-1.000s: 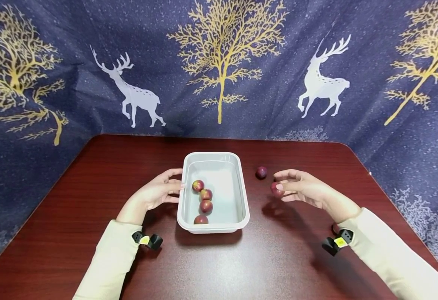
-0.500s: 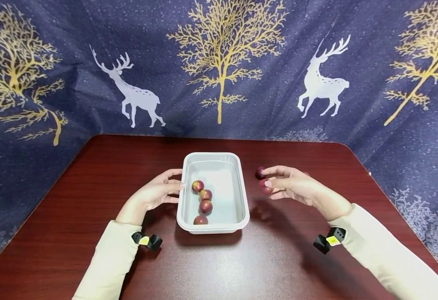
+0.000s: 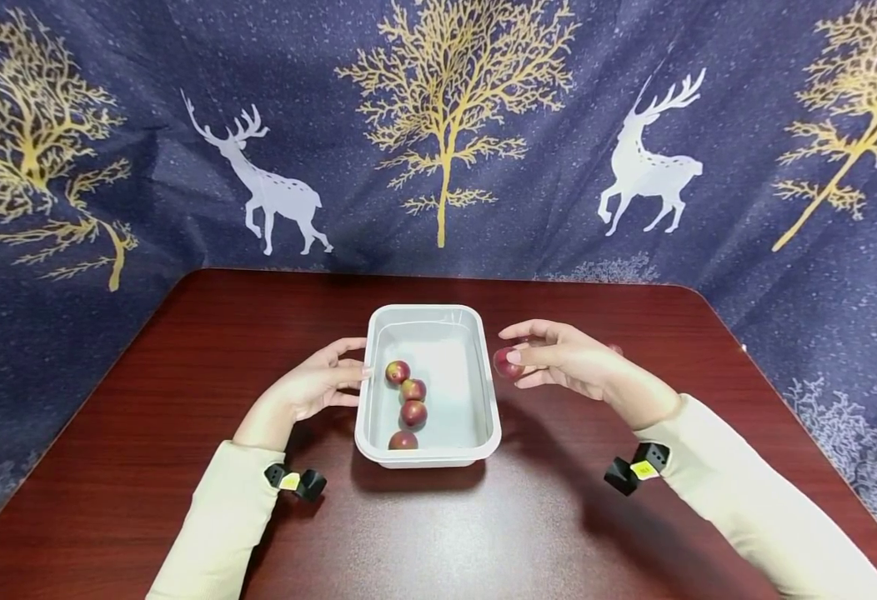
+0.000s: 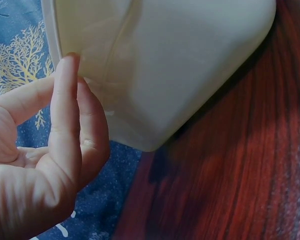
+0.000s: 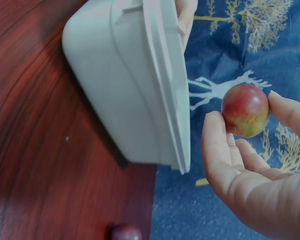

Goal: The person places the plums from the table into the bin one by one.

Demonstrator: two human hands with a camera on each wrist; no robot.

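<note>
Just outside the right-hand rim of the white tub point(image 3: 453, 375), the red fruit point(image 3: 508, 362) sits at the very tips of the right hand point(image 3: 575, 362); from my end of the link I see that grip as a light pinch, thumb across the near side and a fingertip opposite, with the palm well back from the fruit; the right wrist view gives me the same hold from another side, the fruit reddish above and yellow-green below, a digit pressing at each flank, the other fingers bent beneath it, and a gap between it and the tub's wall; I read it as held up off the dark red table point(image 3: 281, 308), with a shadow falling on the wood below.

On the other side, the left hand point(image 3: 318, 383) has the tub by its left edge, thumb over the rim and fingers against the outer wall; inside, I count four plums point(image 3: 413, 413), three in a short crooked row left of the middle and one partly hidden by the near rim; another fruit point(image 3: 614, 348) shows only as a sliver behind the right wrist; beyond the table hangs a blue cloth point(image 3: 378, 225) with pale deer and golden trees.
</note>
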